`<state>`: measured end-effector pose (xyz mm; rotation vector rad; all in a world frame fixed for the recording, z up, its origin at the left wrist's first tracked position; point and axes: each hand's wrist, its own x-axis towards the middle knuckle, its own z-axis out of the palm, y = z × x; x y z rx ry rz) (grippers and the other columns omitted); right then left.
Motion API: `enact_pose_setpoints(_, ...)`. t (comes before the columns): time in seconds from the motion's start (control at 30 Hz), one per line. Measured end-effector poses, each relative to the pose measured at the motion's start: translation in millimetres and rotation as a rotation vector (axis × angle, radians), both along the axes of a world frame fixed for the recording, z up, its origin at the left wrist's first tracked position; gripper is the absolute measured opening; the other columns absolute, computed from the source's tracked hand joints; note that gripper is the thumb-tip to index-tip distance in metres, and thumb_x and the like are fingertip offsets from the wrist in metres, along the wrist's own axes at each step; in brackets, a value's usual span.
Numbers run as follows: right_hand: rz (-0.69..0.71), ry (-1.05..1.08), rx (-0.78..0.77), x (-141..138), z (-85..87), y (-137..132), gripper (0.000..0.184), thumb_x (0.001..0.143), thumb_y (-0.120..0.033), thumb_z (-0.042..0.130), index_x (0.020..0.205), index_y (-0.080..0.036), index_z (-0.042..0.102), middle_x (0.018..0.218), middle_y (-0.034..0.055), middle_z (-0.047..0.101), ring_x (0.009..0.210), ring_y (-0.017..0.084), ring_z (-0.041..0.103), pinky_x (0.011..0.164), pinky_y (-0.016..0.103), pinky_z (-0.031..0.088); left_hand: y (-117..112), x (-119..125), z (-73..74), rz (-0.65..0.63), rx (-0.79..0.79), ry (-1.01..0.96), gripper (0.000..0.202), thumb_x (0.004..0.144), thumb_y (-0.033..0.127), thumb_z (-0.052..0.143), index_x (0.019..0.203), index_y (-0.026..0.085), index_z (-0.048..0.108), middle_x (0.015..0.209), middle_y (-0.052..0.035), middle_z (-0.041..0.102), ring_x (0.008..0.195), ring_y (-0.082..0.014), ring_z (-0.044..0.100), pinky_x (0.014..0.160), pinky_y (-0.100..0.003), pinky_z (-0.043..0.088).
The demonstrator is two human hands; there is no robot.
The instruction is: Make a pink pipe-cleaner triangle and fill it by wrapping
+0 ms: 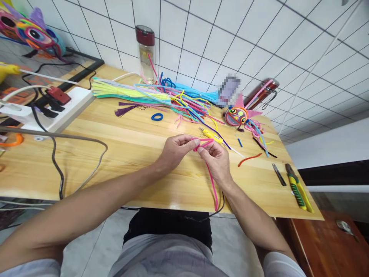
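My left hand [175,149] and my right hand [216,161] meet over the middle of the wooden table [138,154]. Both pinch a pink pipe cleaner [212,184], bent into a loop between my fingertips. Its long tail hangs down past my right wrist and over the table's front edge. Just behind my hands lies a small yellow-handled tool [211,134]. A big bundle of coloured pipe cleaners [161,96] lies further back.
A round colourful pipe-cleaner figure [238,116] sits at the back right, near a tilted red bottle [263,92]. A clear bottle [146,52] stands by the wall. A power strip [57,111] with cables is at left. Snips [278,174] and a green-yellow knife [298,188] lie at right.
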<state>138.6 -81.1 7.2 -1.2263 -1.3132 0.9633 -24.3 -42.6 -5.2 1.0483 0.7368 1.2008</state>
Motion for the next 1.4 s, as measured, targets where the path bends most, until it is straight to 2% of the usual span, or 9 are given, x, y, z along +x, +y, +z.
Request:
enact_pose_setpoints(0.13, -0.012, -0.024, -0.02, 2.1, -1.1, -0.2, 0.027, 0.082, -0.046, 0.089, 0.086, -0.024, 0.074, 0.075, -0.0016, 0.071, 0.065, 0.014, 0.057, 0.064, 0.029, 0.05, 1.0, 0.3, -1.0, 0.003, 0.014, 0.008, 0.047, 0.068, 0.061, 0.098, 0.083, 0.018, 0.086, 0.088, -0.0065, 0.083, 0.082, -0.0194, 0.073, 0.086, -0.036, 0.063)
enact_pose_setpoints(0.37, -0.02, -0.019, -0.044, 2.1, -2.8, -0.1, 0.036, 0.08, -0.053, 0.094, 0.086, -0.025, 0.073, 0.077, -0.0004, 0.073, 0.065, 0.015, 0.059, 0.063, 0.03, 0.051, -1.4, -0.8, 0.3, 0.014, 0.038, 0.07, 0.039, 0.074, 0.055, 0.094, 0.086, 0.018, 0.087, 0.089, -0.0068, 0.083, 0.086, -0.0217, 0.075, 0.086, -0.036, 0.062)
enact_pose_setpoints(0.53, 0.009, -0.013, -0.03, 1.4, -0.9, 0.2, 0.035, 0.081, -0.053, 0.091, 0.087, -0.026, 0.071, 0.079, -0.0002, 0.072, 0.068, 0.016, 0.062, 0.067, 0.032, 0.053, 0.0, -2.3, 3.8, 0.042, -0.004, 0.088, 0.033, 0.075, 0.051, 0.091, 0.078, 0.019, 0.084, 0.08, -0.0042, 0.078, 0.08, -0.0187, 0.068, 0.079, -0.032, 0.057)
enact_pose_setpoints(0.67, -0.008, -0.04, -0.061, 3.1, 3.0, -0.9, 0.028, 0.085, -0.048, 0.086, 0.085, -0.024, 0.072, 0.071, -0.0017, 0.068, 0.063, 0.015, 0.057, 0.061, 0.03, 0.047, 3.3, -3.1, 1.3, 0.084, -0.054, 0.087, 0.035, 0.076, 0.053, 0.09, 0.078, 0.019, 0.084, 0.075, -0.0028, 0.073, 0.072, -0.015, 0.059, 0.069, -0.03, 0.048)
enact_pose_setpoints(0.83, -0.013, -0.045, -0.071, 2.9, 4.2, -0.9, 0.025, 0.083, -0.044, 0.084, 0.082, -0.023, 0.072, 0.066, -0.0025, 0.065, 0.06, 0.014, 0.054, 0.059, 0.029, 0.044, 4.6, -3.9, -1.7, 0.06, -0.079, 0.065, 0.036, 0.076, 0.055, 0.089, 0.078, 0.019, 0.083, 0.074, -0.0025, 0.072, 0.07, -0.0137, 0.056, 0.068, -0.029, 0.045)
enact_pose_setpoints(1.1, -0.001, -0.065, -0.077, 1.4, 3.9, -0.4, 0.025, 0.084, -0.046, 0.084, 0.084, -0.023, 0.073, 0.07, -0.0009, 0.069, 0.062, 0.015, 0.058, 0.061, 0.03, 0.048, 4.3, -3.5, -0.5, 0.036, -0.08, 0.059, 0.035, 0.077, 0.054, 0.088, 0.074, 0.019, 0.08, 0.073, -0.0022, 0.07, 0.068, -0.0136, 0.053, 0.068, -0.03, 0.044)
enact_pose_setpoints(1.23, 0.003, -0.09, -0.074, 3.0, 1.1, 0.7, 0.029, 0.084, -0.049, 0.085, 0.081, -0.024, 0.07, 0.07, -0.0016, 0.066, 0.061, 0.014, 0.054, 0.059, 0.03, 0.045, 3.1, -2.2, 0.5, 0.013, -0.078, 0.07, 0.035, 0.076, 0.054, 0.086, 0.071, 0.02, 0.079, 0.071, -0.0024, 0.07, 0.068, -0.0139, 0.053, 0.067, -0.03, 0.044)
enact_pose_setpoints(1.4, -0.003, -0.074, -0.067, 3.1, -0.5, 1.7, 0.025, 0.083, -0.044, 0.084, 0.081, -0.024, 0.07, 0.07, -0.0023, 0.064, 0.062, 0.013, 0.05, 0.059, 0.029, 0.042, 3.6, -0.8, -3.6, -0.014, -0.095, 0.04, 0.038, 0.075, 0.055, 0.088, 0.072, 0.019, 0.079, 0.073, -0.0026, 0.071, 0.068, -0.0137, 0.053, 0.067, -0.029, 0.044)
